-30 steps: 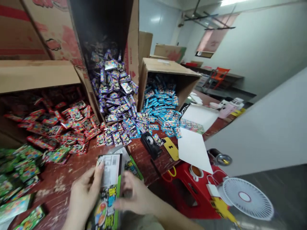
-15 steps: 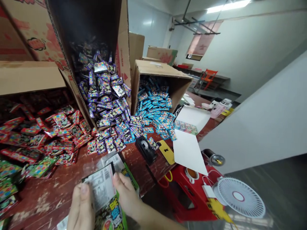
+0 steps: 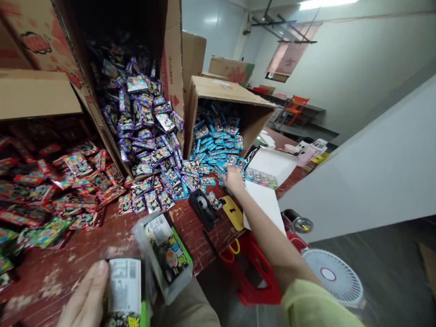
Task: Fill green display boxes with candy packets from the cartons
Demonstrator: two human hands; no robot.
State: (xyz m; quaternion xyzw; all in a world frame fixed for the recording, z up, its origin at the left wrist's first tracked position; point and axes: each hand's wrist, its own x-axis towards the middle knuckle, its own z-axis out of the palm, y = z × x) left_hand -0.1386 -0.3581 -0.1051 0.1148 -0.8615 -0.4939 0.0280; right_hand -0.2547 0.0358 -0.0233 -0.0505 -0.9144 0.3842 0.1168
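Note:
My left hand [image 3: 86,299] grips a printed packet with a barcode [image 3: 125,290] at the bottom edge of the view. Beside it a clear-wrapped pack with a green and black print [image 3: 168,254] lies at the table's front edge. My right hand [image 3: 234,178] is stretched far out onto the heap of blue packets [image 3: 218,145] that spills from a tipped cardboard box [image 3: 225,93]. Its fingers curl down among the packets; what they hold is hidden.
Purple packets [image 3: 146,136] pour from a tall box, red ones [image 3: 61,177] from a box at left, green ones [image 3: 13,240] lie far left. A black tape dispenser [image 3: 203,207], a yellow phone [image 3: 233,212], white sheets [image 3: 265,204], a red stool [image 3: 255,272] and a fan [image 3: 332,277] stand right.
My right hand has left the pack and reached out to the blue packets. My left hand has sunk lower with one packet; the wrapped pack now lies on the table edge.

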